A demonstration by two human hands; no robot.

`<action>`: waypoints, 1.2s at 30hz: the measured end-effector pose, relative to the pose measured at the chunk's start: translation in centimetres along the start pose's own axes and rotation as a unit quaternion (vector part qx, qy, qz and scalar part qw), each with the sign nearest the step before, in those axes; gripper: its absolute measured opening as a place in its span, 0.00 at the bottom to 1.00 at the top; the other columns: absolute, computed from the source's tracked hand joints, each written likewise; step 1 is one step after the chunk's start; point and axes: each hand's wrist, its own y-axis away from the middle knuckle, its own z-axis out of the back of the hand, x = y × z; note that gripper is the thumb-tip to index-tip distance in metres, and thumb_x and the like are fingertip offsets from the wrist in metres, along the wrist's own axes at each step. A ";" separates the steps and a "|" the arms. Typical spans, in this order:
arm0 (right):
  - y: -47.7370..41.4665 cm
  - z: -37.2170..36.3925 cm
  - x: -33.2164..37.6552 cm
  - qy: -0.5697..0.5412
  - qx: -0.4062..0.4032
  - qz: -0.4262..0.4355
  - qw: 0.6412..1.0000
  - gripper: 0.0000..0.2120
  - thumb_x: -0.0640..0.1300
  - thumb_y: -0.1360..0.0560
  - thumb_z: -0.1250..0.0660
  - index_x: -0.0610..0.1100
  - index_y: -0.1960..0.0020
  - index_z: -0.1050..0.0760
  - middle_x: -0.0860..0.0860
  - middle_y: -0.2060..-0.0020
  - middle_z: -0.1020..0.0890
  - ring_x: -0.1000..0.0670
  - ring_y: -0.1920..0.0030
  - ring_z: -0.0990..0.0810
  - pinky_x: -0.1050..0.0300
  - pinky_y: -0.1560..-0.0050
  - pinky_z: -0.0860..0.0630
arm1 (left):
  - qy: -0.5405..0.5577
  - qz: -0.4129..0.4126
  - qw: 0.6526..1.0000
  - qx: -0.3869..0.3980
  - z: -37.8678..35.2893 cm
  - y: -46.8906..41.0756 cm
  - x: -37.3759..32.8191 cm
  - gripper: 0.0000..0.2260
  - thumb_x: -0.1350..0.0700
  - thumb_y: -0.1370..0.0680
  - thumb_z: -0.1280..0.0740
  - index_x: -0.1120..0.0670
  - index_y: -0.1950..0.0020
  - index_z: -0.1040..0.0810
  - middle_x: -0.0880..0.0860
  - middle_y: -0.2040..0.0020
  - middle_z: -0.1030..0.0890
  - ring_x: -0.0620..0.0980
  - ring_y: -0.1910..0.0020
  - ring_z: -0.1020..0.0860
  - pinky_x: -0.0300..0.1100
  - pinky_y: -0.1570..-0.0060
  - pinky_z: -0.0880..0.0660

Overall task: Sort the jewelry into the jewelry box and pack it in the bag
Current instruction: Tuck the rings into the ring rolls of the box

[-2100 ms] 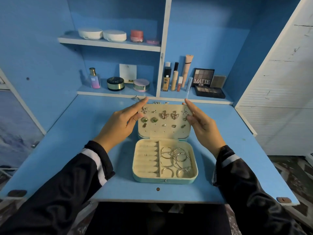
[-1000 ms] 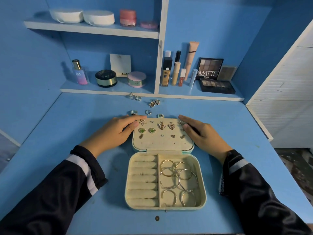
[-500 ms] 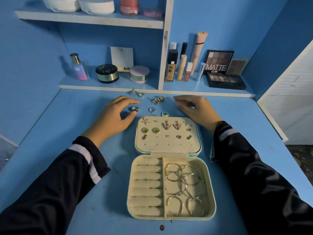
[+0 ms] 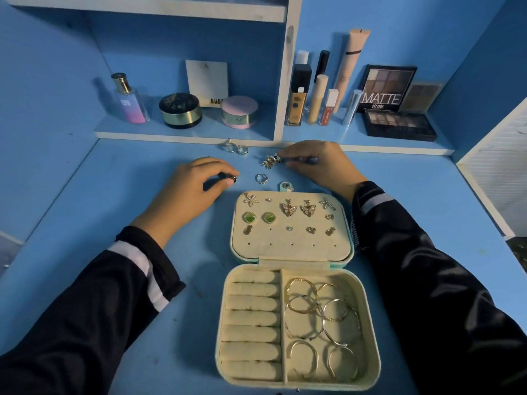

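Gathering the loose rings from the bench [image 4: 85,223] beyond the open jewelry box [image 4: 369,337]. The left hand [image 4: 188,192] is closed in a pinch on a dark-stoned ring [image 4: 232,179] beyond the box's far-left corner. The right hand [image 4: 322,163] is curled, and a flower-shaped piece [image 4: 270,161] beyond the far edge appears to be pinched at its fingertips. A plain ring [image 4: 261,178] lies between the two, just beyond the lid [image 4: 291,249], and two more rings [image 4: 236,148] lie farther off. Earrings [image 4: 289,208] are pinned in the lid and hoops [image 4: 322,315] fill the base's right compartment; the ring rolls [image 4: 252,317] at its left are bare. Each ring is best lifted clear rather than dragged, carried over the lid without the earrings being brushed, and pressed band-down into a slot between rolls. No bag is seen.
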 end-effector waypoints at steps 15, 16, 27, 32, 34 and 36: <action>0.3 0.2 -0.2 -0.002 -0.016 -0.011 1.000 0.04 0.39 0.27 0.27 0.42 0.52 0.18 0.51 0.54 0.16 0.58 0.53 0.22 0.58 0.48 0.25 | -0.018 -0.008 1.000 0.000 -0.4 -0.1 0.2 0.04 0.63 0.20 0.34 0.58 0.47 0.20 0.50 0.47 0.17 0.45 0.48 0.21 0.33 0.45 0.28; 0.2 0.2 -0.2 0.001 -0.016 -0.008 1.000 0.04 0.39 0.27 0.27 0.42 0.52 0.19 0.51 0.55 0.16 0.57 0.54 0.22 0.59 0.49 0.25 | -0.021 -0.009 1.000 0.003 -0.4 -0.1 0.1 0.04 0.62 0.20 0.34 0.58 0.47 0.20 0.50 0.48 0.17 0.45 0.49 0.21 0.33 0.47 0.28; 0.4 0.2 -0.4 0.048 -0.031 0.025 0.998 0.08 0.42 0.23 0.32 0.46 0.44 0.20 0.48 0.53 0.17 0.50 0.53 0.21 0.59 0.49 0.24 | -0.012 -0.016 1.000 -0.021 -0.3 -0.2 -0.5 0.06 0.59 0.19 0.33 0.58 0.43 0.21 0.51 0.50 0.15 0.47 0.51 0.19 0.39 0.48 0.25; 0.5 0.2 -0.2 0.074 -0.065 0.041 0.994 0.07 0.38 0.23 0.33 0.40 0.48 0.17 0.46 0.53 0.16 0.54 0.54 0.23 0.72 0.48 0.30 | -0.030 -0.025 0.999 -0.034 -0.2 -0.2 -0.3 0.06 0.58 0.19 0.33 0.57 0.45 0.19 0.51 0.51 0.15 0.49 0.53 0.18 0.45 0.50 0.23; 0.7 0.3 0.0 0.074 -0.071 0.029 0.994 0.07 0.38 0.23 0.33 0.40 0.48 0.17 0.46 0.53 0.16 0.56 0.54 0.24 0.72 0.48 0.30 | -0.027 -0.015 0.999 -0.044 -0.3 -0.1 -0.2 0.06 0.58 0.20 0.32 0.57 0.46 0.18 0.52 0.51 0.15 0.49 0.53 0.18 0.43 0.50 0.23; 1.0 0.5 0.4 0.067 -0.076 0.014 0.995 0.07 0.39 0.23 0.32 0.40 0.48 0.17 0.47 0.53 0.15 0.54 0.54 0.22 0.68 0.49 0.27 | -0.009 0.007 0.999 -0.049 -0.3 -0.1 -0.2 0.06 0.58 0.20 0.32 0.57 0.46 0.18 0.51 0.51 0.15 0.48 0.53 0.17 0.42 0.49 0.23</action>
